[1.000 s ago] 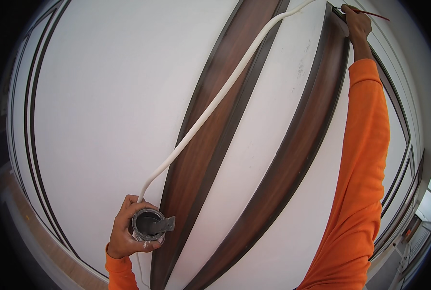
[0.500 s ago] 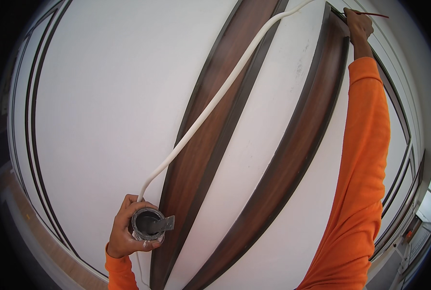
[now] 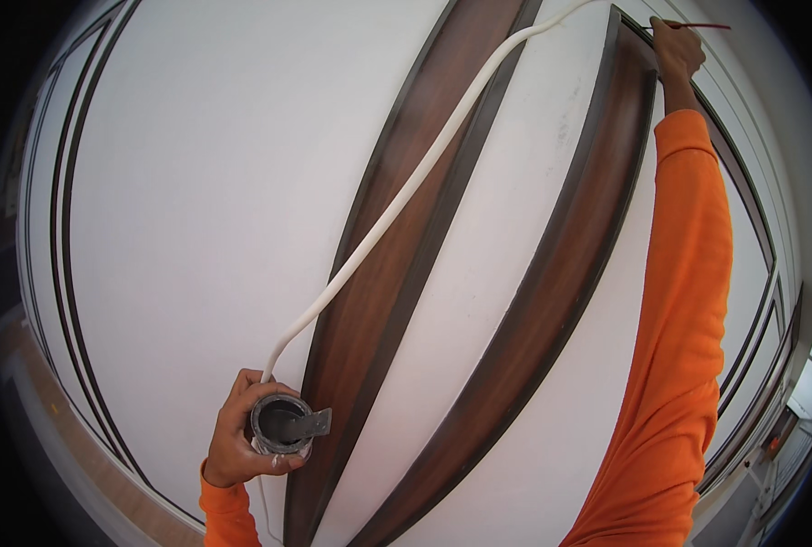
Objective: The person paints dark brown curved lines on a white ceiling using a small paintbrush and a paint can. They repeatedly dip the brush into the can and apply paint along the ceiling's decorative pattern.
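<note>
My left hand [image 3: 233,439] is wrapped round a small cup of dark grey paint [image 3: 262,421] at the lower left. A flat dark strip [image 3: 317,423] rests across the cup's rim, one end inside. At the upper right my right arm reaches up, and my right hand [image 3: 678,50] grips a thin paintbrush [image 3: 709,26] with a red handle. The brush's tip lies at the dark top edge of a brown wood-grain panel [image 3: 565,264] with dark borders; the exact contact is too small to tell.
A white cable [image 3: 397,205] runs diagonally across another brown panel [image 3: 424,219] and passes behind my left hand. Around the panels is a white wall [image 3: 215,182]. Dark trim lines [image 3: 64,237] edge it at the left. A wood-coloured floor strip [image 3: 87,474] shows at the lower left.
My right hand has shifted very slightly at the panel's top edge, brush still held. The left hand and cup stay almost in place.
</note>
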Tool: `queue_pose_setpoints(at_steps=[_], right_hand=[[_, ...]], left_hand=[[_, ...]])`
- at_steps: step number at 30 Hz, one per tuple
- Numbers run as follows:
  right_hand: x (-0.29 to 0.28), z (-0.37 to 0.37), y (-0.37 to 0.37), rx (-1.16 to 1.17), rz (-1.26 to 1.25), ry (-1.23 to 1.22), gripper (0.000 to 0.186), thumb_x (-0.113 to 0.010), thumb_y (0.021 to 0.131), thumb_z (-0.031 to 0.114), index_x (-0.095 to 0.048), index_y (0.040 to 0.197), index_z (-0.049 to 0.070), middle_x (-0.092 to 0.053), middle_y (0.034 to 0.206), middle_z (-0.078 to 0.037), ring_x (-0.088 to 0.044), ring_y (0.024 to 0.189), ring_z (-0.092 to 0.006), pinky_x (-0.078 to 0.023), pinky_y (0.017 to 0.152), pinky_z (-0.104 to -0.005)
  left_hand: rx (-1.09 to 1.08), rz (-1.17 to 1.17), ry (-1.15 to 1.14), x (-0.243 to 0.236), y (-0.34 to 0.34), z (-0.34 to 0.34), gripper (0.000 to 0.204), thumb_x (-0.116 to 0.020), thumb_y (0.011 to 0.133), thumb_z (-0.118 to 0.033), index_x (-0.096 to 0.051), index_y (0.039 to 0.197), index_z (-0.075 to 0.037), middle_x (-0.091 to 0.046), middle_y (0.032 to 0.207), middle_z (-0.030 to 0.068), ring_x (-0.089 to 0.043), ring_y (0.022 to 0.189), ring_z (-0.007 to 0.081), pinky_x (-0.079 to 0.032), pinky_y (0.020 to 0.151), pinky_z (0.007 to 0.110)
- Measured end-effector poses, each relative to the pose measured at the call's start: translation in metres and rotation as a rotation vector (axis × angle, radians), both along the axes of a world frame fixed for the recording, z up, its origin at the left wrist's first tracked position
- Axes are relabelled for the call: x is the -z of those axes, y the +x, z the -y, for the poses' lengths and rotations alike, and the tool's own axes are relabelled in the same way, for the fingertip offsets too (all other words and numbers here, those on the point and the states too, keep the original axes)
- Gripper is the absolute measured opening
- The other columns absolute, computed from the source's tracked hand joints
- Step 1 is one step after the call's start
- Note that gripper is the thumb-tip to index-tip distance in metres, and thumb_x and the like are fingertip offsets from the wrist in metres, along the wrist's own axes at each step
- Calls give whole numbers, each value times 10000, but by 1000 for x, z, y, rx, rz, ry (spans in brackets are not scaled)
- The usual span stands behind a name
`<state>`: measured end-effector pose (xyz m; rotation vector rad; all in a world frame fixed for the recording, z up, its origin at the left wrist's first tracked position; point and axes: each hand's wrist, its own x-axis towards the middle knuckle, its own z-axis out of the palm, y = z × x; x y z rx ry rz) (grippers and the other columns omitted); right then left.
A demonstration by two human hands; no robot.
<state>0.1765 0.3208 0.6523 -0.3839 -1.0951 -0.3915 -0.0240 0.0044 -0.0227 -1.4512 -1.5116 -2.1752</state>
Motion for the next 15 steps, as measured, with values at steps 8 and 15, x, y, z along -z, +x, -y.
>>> queue_pose_setpoints(at_steps=[8, 15], right_hand=[[41, 68, -29, -379, 96, 87, 282, -749, 814, 221, -749, 915, -42, -754, 915, -218, -740, 844, -303, -581, 772, -403], [-21, 6, 14, 82, 114, -149, 550, -685, 792, 543, -789, 1055, 72, -738, 1160, -176, -704, 1092, -338, -508, 1026, -411]], left_hand=[[-1, 1, 14, -2, 2, 0, 695, -916, 552, -318, -695, 1157, -56, -681, 1023, 53, -498, 1072, 212, -445, 960, 356], [23, -14, 1, -3, 0, -2, 698, -919, 554, -326, -694, 1155, -51, -684, 1024, 52, -499, 1075, 214, -444, 962, 359]])
